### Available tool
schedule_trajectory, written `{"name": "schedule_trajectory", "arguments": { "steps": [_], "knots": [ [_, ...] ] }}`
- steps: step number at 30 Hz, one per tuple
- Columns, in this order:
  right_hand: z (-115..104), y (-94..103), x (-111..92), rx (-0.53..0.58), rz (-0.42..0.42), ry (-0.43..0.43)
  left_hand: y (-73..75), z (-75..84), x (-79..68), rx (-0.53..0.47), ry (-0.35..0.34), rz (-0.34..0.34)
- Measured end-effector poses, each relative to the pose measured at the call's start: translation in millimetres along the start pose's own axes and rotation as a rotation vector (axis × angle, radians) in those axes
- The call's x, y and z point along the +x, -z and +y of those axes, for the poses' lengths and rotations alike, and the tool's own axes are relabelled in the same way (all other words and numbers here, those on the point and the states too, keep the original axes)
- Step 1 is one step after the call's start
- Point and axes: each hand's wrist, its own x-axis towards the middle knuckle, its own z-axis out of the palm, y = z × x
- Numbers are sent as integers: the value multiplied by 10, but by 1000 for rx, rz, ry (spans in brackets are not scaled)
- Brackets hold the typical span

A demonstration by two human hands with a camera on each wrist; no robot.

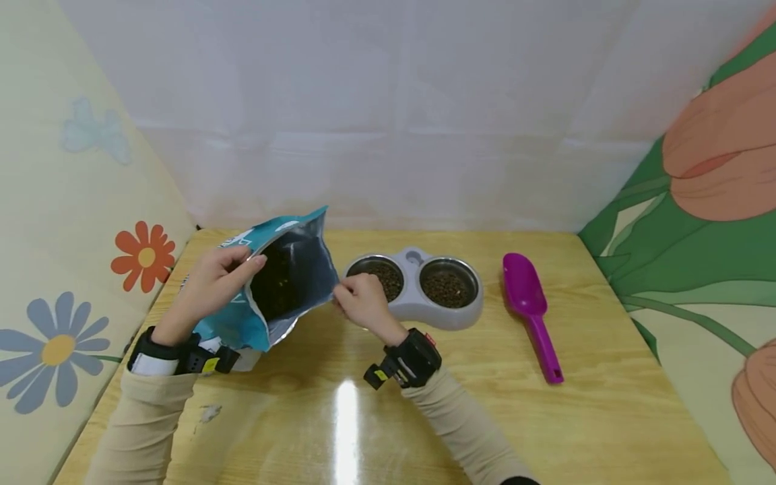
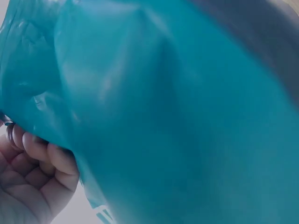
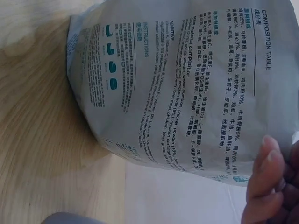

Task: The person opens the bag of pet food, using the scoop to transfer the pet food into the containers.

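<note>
A teal and grey pet food bag (image 1: 233, 323) stands tilted on the left of the table, its mouth spread wide. Dark contents (image 1: 274, 286) show inside against a silvery lining. My left hand (image 1: 212, 279) grips the bag's near-left rim, thumb over the edge. In the left wrist view its curled fingers (image 2: 63, 161) lie against the teal film. At the opposite corner of the mouth, my right hand (image 1: 366, 306) pinches the rim between thumb and fingers. The printed grey side of the bag (image 3: 163, 93) fills much of the right wrist view.
Just beyond my right hand sits a grey double-bowl feeder (image 1: 424, 311), with brown kibble (image 1: 448, 289) in both metal bowls. A purple scoop (image 1: 527, 289) lies to its right, handle toward me. A small whitish scrap (image 1: 210, 412) is at the near left.
</note>
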Motion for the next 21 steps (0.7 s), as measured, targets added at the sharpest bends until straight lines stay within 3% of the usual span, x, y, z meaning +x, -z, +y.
{"name": "schedule_trajectory", "arguments": {
  "steps": [12, 17, 21],
  "knots": [
    [-121, 280, 96, 65, 37, -39, 111, 137, 56, -50, -9, 110],
    [-224, 417, 144, 60, 18, -78, 148, 96, 52, -58, -24, 129],
    [-277, 496, 175, 53, -6, -48, 178, 96, 31, -50, -13, 153]
  ]
}}
